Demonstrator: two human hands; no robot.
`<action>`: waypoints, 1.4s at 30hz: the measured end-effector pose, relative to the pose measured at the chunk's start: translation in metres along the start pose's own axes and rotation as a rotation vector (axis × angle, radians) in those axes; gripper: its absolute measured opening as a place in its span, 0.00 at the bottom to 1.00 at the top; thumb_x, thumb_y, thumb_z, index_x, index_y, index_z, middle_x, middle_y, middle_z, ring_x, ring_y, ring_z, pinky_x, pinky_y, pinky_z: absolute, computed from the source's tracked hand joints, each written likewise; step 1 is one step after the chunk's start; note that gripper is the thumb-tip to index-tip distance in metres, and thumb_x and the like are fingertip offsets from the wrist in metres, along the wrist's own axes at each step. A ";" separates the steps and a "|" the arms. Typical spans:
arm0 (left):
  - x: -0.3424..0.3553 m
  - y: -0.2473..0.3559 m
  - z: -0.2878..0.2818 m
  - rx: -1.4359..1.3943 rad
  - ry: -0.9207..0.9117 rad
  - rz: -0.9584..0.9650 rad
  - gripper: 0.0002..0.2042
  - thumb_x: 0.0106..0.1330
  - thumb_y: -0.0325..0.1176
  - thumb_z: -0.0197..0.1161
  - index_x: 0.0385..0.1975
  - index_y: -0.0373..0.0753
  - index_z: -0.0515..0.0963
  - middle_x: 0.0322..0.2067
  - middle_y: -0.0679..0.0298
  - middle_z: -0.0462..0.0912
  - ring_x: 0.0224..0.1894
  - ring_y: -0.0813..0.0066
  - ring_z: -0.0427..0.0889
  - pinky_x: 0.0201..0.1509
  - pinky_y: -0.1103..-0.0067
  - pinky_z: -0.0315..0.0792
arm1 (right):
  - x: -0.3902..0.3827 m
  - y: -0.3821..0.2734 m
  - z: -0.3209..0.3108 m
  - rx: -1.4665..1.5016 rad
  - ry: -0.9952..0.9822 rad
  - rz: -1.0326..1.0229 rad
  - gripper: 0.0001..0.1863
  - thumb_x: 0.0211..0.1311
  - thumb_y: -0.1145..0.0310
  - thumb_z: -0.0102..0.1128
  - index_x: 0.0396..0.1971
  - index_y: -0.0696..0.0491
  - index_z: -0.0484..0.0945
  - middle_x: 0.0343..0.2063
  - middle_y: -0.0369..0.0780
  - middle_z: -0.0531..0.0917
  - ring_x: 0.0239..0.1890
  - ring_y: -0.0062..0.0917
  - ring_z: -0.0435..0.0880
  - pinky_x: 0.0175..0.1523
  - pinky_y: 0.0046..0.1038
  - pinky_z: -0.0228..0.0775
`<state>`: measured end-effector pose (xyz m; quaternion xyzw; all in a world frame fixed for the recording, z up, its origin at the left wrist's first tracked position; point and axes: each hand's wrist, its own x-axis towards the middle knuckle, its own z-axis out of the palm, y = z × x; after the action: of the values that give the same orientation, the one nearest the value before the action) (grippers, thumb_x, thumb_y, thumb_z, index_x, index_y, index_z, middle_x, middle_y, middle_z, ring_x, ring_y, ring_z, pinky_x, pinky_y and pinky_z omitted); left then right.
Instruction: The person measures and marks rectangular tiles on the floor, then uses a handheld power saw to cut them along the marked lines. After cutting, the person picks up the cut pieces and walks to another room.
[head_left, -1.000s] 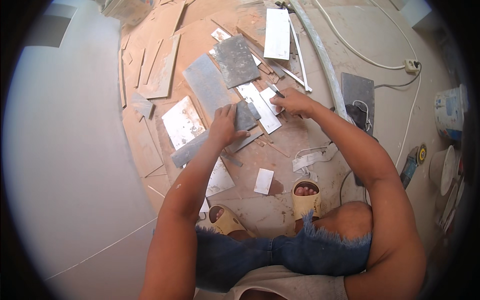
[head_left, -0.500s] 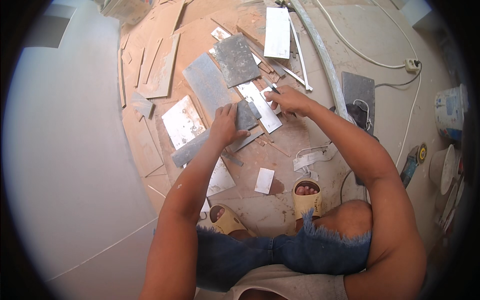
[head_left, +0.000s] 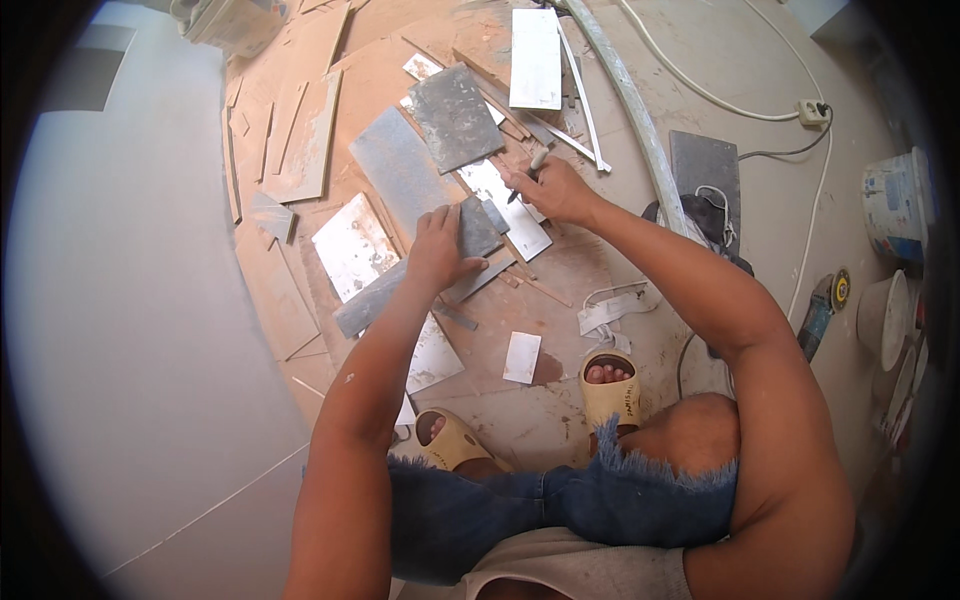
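Note:
My left hand (head_left: 440, 250) lies on a long dark grey tile strip (head_left: 482, 228), fingers stretched over it and thumb spread out to the side. Held in the closed fingers of my right hand (head_left: 560, 190) is a marker pen (head_left: 539, 160); its dark tip points down just right of the tile strip. Under and beyond the strip lie a blue-grey tile (head_left: 395, 160), a stained dark grey tile (head_left: 457, 118) and a white tile piece (head_left: 525, 232). Another white tile (head_left: 357, 245), spotted with brown, is left of my left hand.
Brown tile offcuts (head_left: 310, 140) litter the dusty floor at the far left. A long metal bar (head_left: 630, 100) runs along the right side. An angle grinder (head_left: 822, 315), buckets (head_left: 893, 205) and a cable socket (head_left: 812, 112) are farther right. A small white tile piece (head_left: 522, 357) lies near my feet.
My right hand has moved slightly left and turned the pen so its dark tip points down toward the tiles. My left hand stays on the tile strip; the view has shifted slightly.

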<state>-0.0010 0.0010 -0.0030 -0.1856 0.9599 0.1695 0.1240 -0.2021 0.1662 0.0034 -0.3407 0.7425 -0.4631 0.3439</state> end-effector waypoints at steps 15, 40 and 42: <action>-0.008 0.006 -0.030 -0.370 0.373 0.325 0.53 0.57 0.48 0.76 0.75 0.33 0.49 0.66 0.41 0.64 0.68 0.43 0.69 0.70 0.61 0.68 | -0.017 -0.022 0.010 0.202 -0.186 -0.106 0.21 0.70 0.64 0.60 0.59 0.55 0.81 0.40 0.41 0.87 0.45 0.21 0.82 0.53 0.27 0.73; 0.009 0.000 -0.078 -1.956 -0.549 0.097 0.49 0.65 0.75 0.46 0.68 0.30 0.64 0.52 0.39 0.81 0.45 0.51 0.87 0.47 0.66 0.84 | -0.030 -0.065 -0.011 0.622 -0.149 0.140 0.13 0.67 0.61 0.64 0.34 0.56 0.82 0.24 0.35 0.82 0.14 0.12 0.66 0.17 0.19 0.54; 0.009 -0.003 -0.077 -1.892 -0.559 0.078 0.49 0.66 0.74 0.44 0.70 0.32 0.62 0.54 0.37 0.79 0.46 0.50 0.86 0.47 0.66 0.83 | -0.027 -0.063 -0.005 0.578 -0.171 0.060 0.12 0.65 0.62 0.65 0.34 0.57 0.82 0.25 0.37 0.82 0.13 0.13 0.66 0.17 0.20 0.54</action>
<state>-0.0217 -0.0329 0.0633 -0.1296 0.3703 0.9089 0.1413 -0.1796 0.1693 0.0684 -0.2445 0.5580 -0.6145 0.5013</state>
